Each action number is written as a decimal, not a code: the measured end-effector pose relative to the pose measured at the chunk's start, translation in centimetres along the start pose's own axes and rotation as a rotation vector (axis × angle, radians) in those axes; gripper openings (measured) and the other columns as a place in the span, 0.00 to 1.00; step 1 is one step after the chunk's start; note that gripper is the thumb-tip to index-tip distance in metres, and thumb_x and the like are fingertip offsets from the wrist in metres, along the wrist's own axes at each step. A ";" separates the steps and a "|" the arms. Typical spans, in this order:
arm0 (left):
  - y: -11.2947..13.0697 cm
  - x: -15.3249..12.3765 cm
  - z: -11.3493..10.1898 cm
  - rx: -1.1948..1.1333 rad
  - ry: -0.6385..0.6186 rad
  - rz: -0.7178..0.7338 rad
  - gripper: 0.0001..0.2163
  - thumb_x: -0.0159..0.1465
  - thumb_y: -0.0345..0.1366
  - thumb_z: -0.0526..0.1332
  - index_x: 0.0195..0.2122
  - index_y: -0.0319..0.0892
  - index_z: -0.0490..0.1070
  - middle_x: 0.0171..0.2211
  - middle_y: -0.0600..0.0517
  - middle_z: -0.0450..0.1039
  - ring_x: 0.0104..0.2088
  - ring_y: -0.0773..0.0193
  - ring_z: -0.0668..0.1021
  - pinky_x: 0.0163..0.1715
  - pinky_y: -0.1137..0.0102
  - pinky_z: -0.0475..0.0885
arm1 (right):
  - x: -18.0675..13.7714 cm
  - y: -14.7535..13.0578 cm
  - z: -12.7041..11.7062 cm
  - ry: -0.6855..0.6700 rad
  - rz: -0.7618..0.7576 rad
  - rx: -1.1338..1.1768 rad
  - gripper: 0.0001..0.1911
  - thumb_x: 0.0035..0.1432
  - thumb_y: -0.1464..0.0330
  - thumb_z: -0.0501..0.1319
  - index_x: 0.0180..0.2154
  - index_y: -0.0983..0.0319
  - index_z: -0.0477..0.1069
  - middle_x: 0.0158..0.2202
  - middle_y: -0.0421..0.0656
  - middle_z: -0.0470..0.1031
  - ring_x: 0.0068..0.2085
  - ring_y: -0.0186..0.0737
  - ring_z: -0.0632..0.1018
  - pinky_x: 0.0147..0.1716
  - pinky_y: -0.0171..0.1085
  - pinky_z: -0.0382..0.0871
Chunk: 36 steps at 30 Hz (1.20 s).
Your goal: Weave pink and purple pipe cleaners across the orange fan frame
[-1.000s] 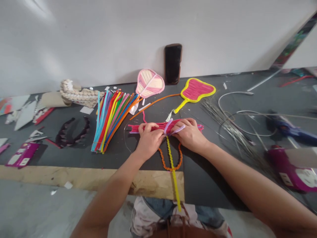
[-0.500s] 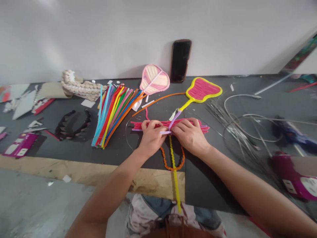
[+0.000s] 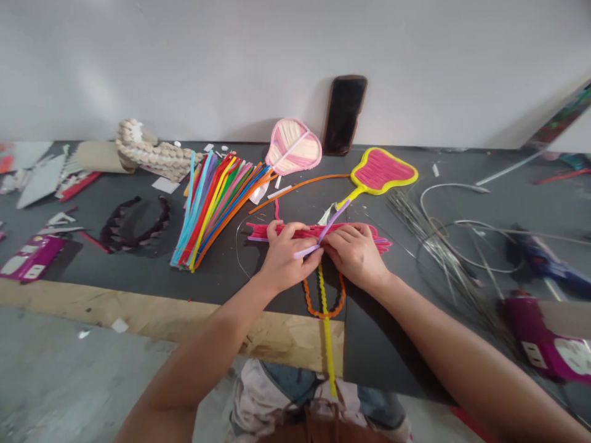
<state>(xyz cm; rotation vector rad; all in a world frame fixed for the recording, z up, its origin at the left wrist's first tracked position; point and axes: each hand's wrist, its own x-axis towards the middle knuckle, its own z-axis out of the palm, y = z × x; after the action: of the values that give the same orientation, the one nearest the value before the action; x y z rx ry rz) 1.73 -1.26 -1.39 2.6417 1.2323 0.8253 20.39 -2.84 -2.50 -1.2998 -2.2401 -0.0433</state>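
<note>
A flat bundle of pink pipe cleaners (image 3: 263, 231) lies across the dark table (image 3: 138, 277) in front of me. My left hand (image 3: 284, 259) and my right hand (image 3: 354, 253) both press on it, fingers curled. A lilac pipe cleaner (image 3: 329, 227) crosses the bundle between the two hands, and both hands pinch it. Below the hands, an orange wavy loop (image 3: 314, 307) and a yellow stem (image 3: 327, 332) hang toward the table's edge.
A fan of coloured pipe cleaners (image 3: 217, 206) lies left of the hands. Behind are a pink fan (image 3: 295, 146), a yellow-rimmed pink fan (image 3: 381, 171) and a phone (image 3: 344, 114) against the wall. Thin wires (image 3: 438, 246) and a glue gun (image 3: 545, 261) lie on the right.
The lilac pipe cleaner has been pulled across the pink bundle, one end now pointing up toward the yellow fan. The hands have closed together at the middle. The camera shifted slightly.
</note>
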 end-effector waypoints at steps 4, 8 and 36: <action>-0.1 0.1 0.0 0.012 -0.028 -0.011 0.15 0.69 0.37 0.54 0.29 0.44 0.76 0.42 0.49 0.78 0.50 0.58 0.74 0.55 0.52 0.52 | 0.0 0.0 -0.2 -0.009 0.036 0.074 0.10 0.67 0.68 0.56 0.35 0.59 0.75 0.34 0.43 0.81 0.38 0.41 0.77 0.45 0.42 0.59; -0.2 0.1 0.0 0.012 -0.018 0.003 0.15 0.70 0.37 0.54 0.28 0.44 0.76 0.41 0.49 0.78 0.50 0.59 0.75 0.55 0.51 0.51 | 0.2 -0.3 -0.5 0.024 0.137 0.223 0.09 0.66 0.67 0.56 0.40 0.60 0.74 0.38 0.45 0.80 0.41 0.44 0.77 0.43 0.42 0.63; -0.2 0.5 -0.2 -0.076 -0.020 -0.183 0.06 0.62 0.35 0.64 0.29 0.47 0.78 0.31 0.52 0.80 0.52 0.53 0.73 0.55 0.51 0.56 | 0.6 -0.3 -0.4 -0.057 0.246 0.482 0.04 0.61 0.66 0.63 0.37 0.59 0.76 0.35 0.42 0.80 0.39 0.42 0.79 0.42 0.42 0.68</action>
<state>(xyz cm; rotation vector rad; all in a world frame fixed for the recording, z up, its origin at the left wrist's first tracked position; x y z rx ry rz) 1.74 -0.74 -1.11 2.4279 1.3826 0.7962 20.04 -2.63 -1.79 -1.2957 -1.9492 0.5928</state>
